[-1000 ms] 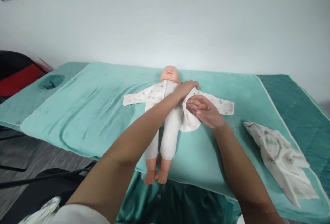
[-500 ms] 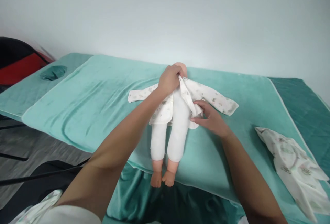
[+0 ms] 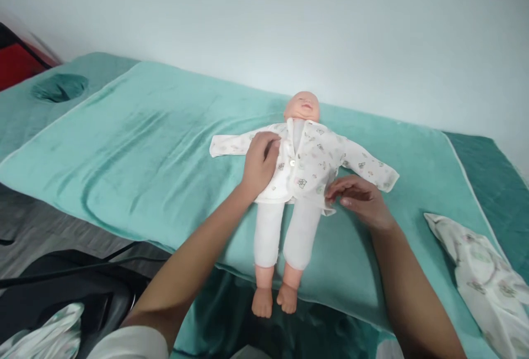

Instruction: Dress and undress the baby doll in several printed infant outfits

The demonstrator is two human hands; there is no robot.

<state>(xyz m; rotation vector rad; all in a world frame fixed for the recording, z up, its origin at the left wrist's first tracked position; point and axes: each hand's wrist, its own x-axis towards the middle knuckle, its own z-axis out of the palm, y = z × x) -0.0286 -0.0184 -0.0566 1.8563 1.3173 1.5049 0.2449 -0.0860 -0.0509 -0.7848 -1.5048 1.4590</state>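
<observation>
A baby doll (image 3: pixel 268 237) lies on its back, its head toward the wall and its bare feet at the near edge. Its body and legs are white. A white printed baby jacket (image 3: pixel 316 152) covers its torso, the two front panels meeting around a button on the chest; the sleeves spread out to both sides. My left hand (image 3: pixel 262 163) rests on the left front panel, fingers loosely bent and apart from the thumb. Beside the jacket's lower right edge is my right hand (image 3: pixel 357 198), its fingers slightly curled with a gap to the thumb, gripping nothing visible.
The doll is on a massage table with a light green cover (image 3: pixel 165 155) and a face hole (image 3: pixel 60 87) at the far left. A crumpled printed cloth (image 3: pixel 487 276) lies at right. A black chair (image 3: pixel 61 293) with cloth on it stands at lower left.
My right hand has let go of the jacket's right panel, which now lies across the doll's chest. My left hand has moved down from the collar. The doll's face has come into view.
</observation>
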